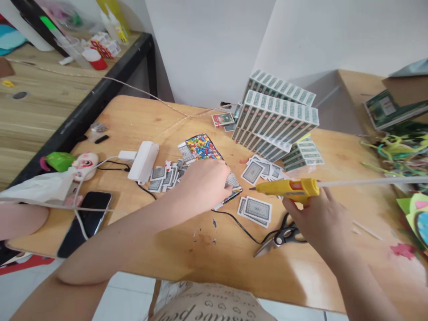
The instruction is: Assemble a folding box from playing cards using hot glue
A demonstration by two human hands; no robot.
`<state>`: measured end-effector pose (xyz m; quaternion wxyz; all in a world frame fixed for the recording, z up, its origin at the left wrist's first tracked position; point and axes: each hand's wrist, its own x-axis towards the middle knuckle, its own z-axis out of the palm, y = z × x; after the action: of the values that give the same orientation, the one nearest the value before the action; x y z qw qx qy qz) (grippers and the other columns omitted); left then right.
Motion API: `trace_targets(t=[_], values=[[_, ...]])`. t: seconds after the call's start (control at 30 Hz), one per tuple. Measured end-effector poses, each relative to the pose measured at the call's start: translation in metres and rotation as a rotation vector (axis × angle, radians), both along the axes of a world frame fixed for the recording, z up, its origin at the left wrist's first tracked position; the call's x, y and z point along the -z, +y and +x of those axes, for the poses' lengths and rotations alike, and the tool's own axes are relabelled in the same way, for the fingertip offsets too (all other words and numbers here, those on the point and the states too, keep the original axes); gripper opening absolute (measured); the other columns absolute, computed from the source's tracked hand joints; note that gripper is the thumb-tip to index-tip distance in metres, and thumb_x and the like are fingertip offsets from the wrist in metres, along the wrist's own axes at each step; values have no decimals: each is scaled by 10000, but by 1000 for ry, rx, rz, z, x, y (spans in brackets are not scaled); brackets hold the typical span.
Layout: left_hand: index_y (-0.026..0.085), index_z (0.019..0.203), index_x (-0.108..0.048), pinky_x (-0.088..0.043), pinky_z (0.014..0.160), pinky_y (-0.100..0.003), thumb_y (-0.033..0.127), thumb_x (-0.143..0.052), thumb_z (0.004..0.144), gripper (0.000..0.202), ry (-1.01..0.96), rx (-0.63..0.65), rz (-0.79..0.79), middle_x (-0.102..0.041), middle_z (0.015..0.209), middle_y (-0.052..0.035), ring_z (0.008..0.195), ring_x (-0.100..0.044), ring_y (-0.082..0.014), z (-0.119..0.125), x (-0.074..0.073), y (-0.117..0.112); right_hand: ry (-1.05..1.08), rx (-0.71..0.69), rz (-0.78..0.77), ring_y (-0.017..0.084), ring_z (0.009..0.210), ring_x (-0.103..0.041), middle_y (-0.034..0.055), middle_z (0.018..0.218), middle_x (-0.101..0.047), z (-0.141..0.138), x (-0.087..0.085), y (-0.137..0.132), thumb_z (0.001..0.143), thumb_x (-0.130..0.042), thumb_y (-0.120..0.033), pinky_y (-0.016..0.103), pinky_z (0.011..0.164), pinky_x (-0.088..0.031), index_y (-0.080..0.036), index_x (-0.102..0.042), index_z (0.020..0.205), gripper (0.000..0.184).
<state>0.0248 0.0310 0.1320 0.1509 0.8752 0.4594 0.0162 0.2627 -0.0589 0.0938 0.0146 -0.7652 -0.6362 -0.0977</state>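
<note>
My right hand (326,220) is wrapped round a yellow hot glue gun (297,188), its nozzle pointing left and a long glue stick (368,182) out of its back. My left hand (207,180) is closed, over a colourful patterned sheet (203,147) with grey-backed card pieces on it; anything in its fingers is hidden. Cut card pieces (163,176) lie to its left. Between the hands, loose playing cards (252,171) lie in a spread group, with a small stack of cards (257,209) nearer me. Scissors (279,240) rest below the glue gun.
Rows of stacked card boxes (277,118) stand at the back. A white power strip (143,161), its cable, a phone (87,220) and a green-and-white toy (83,166) are on the left. A cord (140,91) crosses the back left. Paper scraps (403,250) lie right.
</note>
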Motion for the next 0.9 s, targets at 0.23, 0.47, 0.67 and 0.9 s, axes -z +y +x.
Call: trace_targets(t=[0.23,0.47,0.67,0.9], values=[[172,665,-637,-376,557,-297,224,-555,776,148,-12,160,-20,-671,763,-52,700,-610,-202,-3,-1,12,310,151,25,205,615,-528,32,715,-532,6,6,0,712,-551,-434,305,551,-361,-215,-548,757,224],[165,738,-672,-393,786,-340,159,-534,850,177,-64,462,100,-644,797,-48,855,-548,-199,-6,-1,22,480,370,11,199,489,-487,6,471,-449,3,0,5,628,-596,-471,310,475,-337,-255,-424,526,295],[153,726,-660,-335,745,-357,101,-489,889,243,-27,501,247,-605,863,-67,896,-479,-227,-5,-1,15,685,396,11,191,497,-529,14,505,-543,0,-4,18,599,-635,-438,297,475,-369,-224,-497,559,258],[178,782,-670,-296,714,-359,115,-531,882,183,-32,681,295,-595,792,-44,842,-481,-211,-12,-3,21,626,281,119,210,554,-569,32,598,-591,-18,-8,30,647,-607,-401,308,528,-397,-197,-578,726,221]])
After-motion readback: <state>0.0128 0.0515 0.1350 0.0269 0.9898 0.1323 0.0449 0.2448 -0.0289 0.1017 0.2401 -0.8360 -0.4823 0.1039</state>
